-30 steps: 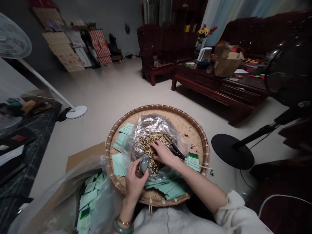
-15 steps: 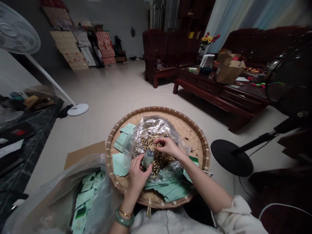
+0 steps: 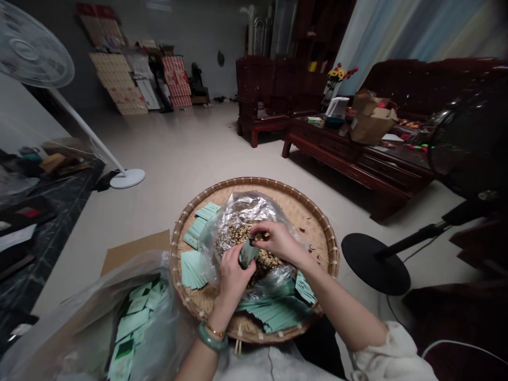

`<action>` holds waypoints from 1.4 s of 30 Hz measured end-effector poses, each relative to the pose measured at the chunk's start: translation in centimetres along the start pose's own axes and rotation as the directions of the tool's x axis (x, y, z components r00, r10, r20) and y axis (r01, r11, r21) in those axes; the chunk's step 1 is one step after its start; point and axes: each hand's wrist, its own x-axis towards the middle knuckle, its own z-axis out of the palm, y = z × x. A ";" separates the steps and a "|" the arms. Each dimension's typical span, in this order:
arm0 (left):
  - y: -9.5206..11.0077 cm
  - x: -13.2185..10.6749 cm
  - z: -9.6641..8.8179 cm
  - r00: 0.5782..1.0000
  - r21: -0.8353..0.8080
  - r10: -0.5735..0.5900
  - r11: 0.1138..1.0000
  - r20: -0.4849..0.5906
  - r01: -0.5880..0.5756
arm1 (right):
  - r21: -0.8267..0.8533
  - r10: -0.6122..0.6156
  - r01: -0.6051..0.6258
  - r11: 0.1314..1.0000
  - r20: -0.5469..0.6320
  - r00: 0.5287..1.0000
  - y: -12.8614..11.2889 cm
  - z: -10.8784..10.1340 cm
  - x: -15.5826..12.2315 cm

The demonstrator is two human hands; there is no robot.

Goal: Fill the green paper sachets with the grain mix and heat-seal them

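My left hand is wrapped round a small pale-green packet, held upright with its mouth facing up. At that mouth my right hand is closed in a pinch, over something small and dark that I cannot make out. Both hands are above an opened clear plastic bag of chopped, dried brown-and-tan pieces. The bag lies in a round woven bamboo tray. Fanned flat green packets lie along the tray's near side, and more packets along its left.
Left of the tray, a large clear bag holds several green packets, beside a cardboard piece. A white standing fan is at the left, a black fan base at the right. Beyond stands a dark wooden table.
My right hand has come from above the dried pieces to the packet's mouth. The packet has tilted and shifted slightly to the right in my left hand. The view has shifted a little.
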 end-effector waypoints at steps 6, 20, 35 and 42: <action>-0.1 -0.1 0.2 1.000 -0.004 0.011 1.000 0.017 -0.010 | -0.126 -0.046 0.057 0.990 0.090 0.995 0.0 -0.1 -0.2; 0.1 -0.2 0.3 1.000 0.010 -0.008 1.000 0.026 0.008 | 0.077 -0.023 0.021 0.997 0.026 0.999 -0.6 -0.1 -0.6; 0.0 -1.6 -0.4 0.987 -0.085 0.125 0.987 -0.097 -0.134 | 0.285 0.088 -0.125 0.950 0.138 0.986 -0.5 0.0 -4.7; 0.0 -1.4 -0.3 0.989 -0.058 0.123 0.990 -0.079 -0.128 | 0.295 0.089 -0.086 0.952 0.006 0.996 -0.3 2.0 -5.5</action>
